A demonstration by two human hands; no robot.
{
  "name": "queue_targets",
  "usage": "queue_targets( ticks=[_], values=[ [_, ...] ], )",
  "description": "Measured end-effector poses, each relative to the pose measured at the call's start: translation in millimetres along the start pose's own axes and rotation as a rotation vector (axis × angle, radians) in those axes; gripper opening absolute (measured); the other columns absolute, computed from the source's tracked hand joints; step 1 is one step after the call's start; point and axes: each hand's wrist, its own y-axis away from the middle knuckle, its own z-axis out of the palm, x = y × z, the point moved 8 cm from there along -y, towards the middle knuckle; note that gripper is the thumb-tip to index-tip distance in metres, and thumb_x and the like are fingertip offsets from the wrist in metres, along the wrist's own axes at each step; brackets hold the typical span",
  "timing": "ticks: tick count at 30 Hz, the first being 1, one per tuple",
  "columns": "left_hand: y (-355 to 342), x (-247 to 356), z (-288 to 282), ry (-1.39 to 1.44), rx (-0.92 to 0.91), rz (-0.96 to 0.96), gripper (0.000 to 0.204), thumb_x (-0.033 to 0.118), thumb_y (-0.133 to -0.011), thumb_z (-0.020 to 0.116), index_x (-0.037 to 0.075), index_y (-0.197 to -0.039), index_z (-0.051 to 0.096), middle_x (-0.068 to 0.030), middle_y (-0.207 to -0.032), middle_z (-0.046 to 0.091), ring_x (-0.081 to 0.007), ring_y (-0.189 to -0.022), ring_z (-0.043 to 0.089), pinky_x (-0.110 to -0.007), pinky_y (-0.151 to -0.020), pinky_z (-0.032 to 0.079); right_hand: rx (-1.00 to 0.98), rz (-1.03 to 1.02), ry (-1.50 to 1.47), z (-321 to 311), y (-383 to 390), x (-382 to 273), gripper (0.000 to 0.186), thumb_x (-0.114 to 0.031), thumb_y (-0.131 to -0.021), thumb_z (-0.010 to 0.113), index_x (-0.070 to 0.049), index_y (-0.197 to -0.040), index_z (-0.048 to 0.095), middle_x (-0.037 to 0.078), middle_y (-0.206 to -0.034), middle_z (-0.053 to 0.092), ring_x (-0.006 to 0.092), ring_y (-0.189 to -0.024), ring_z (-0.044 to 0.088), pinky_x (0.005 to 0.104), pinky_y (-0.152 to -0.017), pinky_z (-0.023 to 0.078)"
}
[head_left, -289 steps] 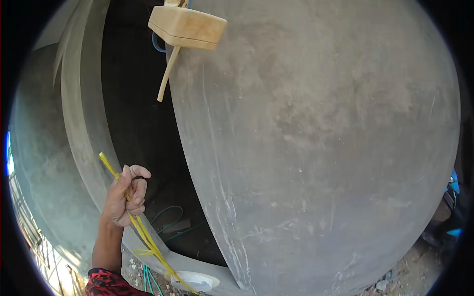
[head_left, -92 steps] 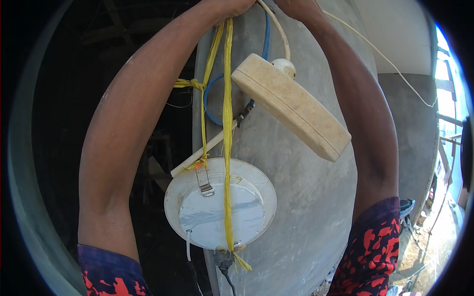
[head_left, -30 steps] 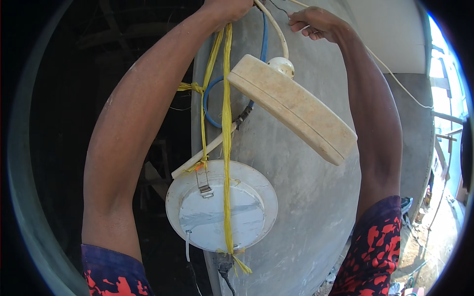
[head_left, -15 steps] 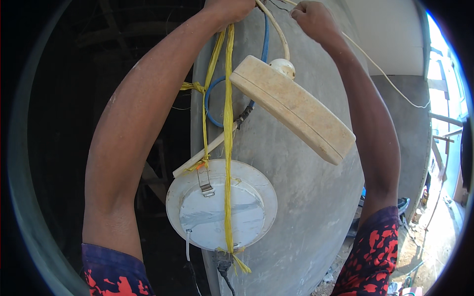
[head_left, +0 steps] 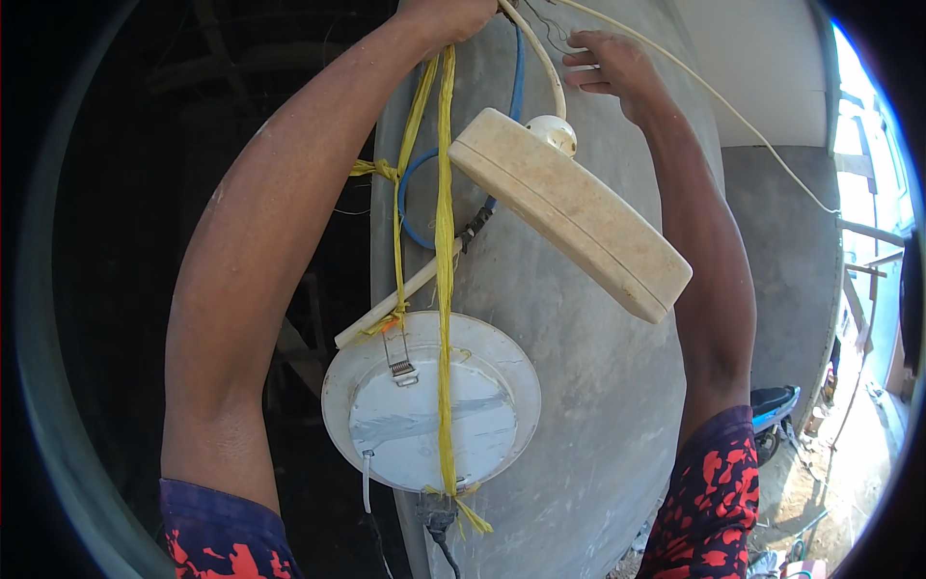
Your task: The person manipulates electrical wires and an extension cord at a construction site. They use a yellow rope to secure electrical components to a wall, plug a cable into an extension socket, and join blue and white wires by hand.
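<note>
Both bare forearms rise from dark, red-patched sleeves (head_left: 709,511) toward the top edge. The left hand (head_left: 453,14) is cut off there, its fingers mostly out of sight, so how firmly its grip closes cannot be told; the yellow band (head_left: 445,222) hangs in strands directly from beneath it, and a white cable (head_left: 550,72) comes down just beside it. The right hand (head_left: 625,69) has its grip spread, fingers apart and slightly bent, close to some thin dark wires (head_left: 555,34); whether the fingertips touch them cannot be told.

Between the forearms, the beige casing (head_left: 571,214) hangs tilted, its right end lower, below a white round fitting (head_left: 552,133) on the white cable. The casing is closed and its inside hidden. Lower, the round white lamp (head_left: 386,420) hangs with its back showing and a spring clip (head_left: 403,372) near its upper rim; one strand of the yellow band crosses its face. A blue cable (head_left: 519,77) loops behind the band.

Behind stands a grey wall (head_left: 598,415), with a dark opening (head_left: 106,241) at left. Farther off, lower right, is a blue-and-black motorbike (head_left: 772,410).
</note>
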Motion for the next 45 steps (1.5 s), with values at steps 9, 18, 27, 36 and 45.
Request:
queue_targets(
  ticks=[9, 18, 27, 36, 45],
  values=[
    [-3, 3, 2, 0.052, -0.002, 0.070, 0.026, 0.016, -0.091, 0.054, -0.002, -0.106, 0.065, -0.0177, -0.097, 0.066, -0.0275, -0.088, 0.063, -0.039, -0.076, 0.048, -0.013, -0.080, 0.346, -11, -39, -26, 0.031, -0.027, -0.087, 0.058, -0.001, -0.098, 0.066, 0.011, -0.084, 0.066, 0.0196, -0.072, 0.061, 0.0371, -0.068, 0.047],
    [2, 6, 3, 0.019, -0.005, 0.094, 0.025, 0.017, -0.090, 0.056, -0.002, -0.102, 0.067, -0.0181, -0.095, 0.066, -0.0274, -0.087, 0.063, -0.038, -0.075, 0.048, 0.395, -0.715, 1.007, 39, 32, -78, 0.028, -0.029, -0.091, 0.054, -0.004, -0.094, 0.066, 0.012, -0.089, 0.069, 0.0292, -0.090, 0.066, 0.0572, -0.099, 0.029],
    [18, 12, -2, 0.008, -0.008, 0.035, 0.028, 0.018, -0.090, 0.057, -0.004, -0.105, 0.065, -0.0200, -0.099, 0.065, -0.0290, -0.090, 0.063, -0.040, -0.078, 0.048, 0.172, -0.253, 0.434, 12, 20, -65, 0.041, -0.015, -0.078, 0.071, 0.001, -0.114, 0.060, 0.019, -0.103, 0.068, 0.0307, -0.096, 0.065, 0.0403, -0.080, 0.052],
    [12, 8, -1, -0.013, -0.033, 0.044, 0.027, 0.017, -0.091, 0.055, -0.003, -0.106, 0.066, -0.0190, -0.103, 0.065, -0.0293, -0.095, 0.062, -0.039, -0.081, 0.047, 0.175, -0.732, 0.544, 9, 22, -63, 0.036, 0.001, -0.078, 0.061, -0.009, -0.112, 0.065, 0.015, -0.101, 0.067, 0.0320, -0.094, 0.064, 0.0403, -0.085, 0.050],
    [12, 7, 1, 0.082, -0.023, 0.076, 0.024, 0.016, -0.091, 0.054, -0.001, -0.103, 0.067, -0.0173, -0.103, 0.065, -0.0266, -0.094, 0.061, -0.038, -0.082, 0.046, 0.075, -0.557, 0.389, 6, -7, -50, 0.028, -0.005, -0.085, 0.052, -0.004, -0.108, 0.067, 0.011, -0.094, 0.062, 0.0266, -0.085, 0.060, 0.0416, -0.088, 0.043]
  ],
)
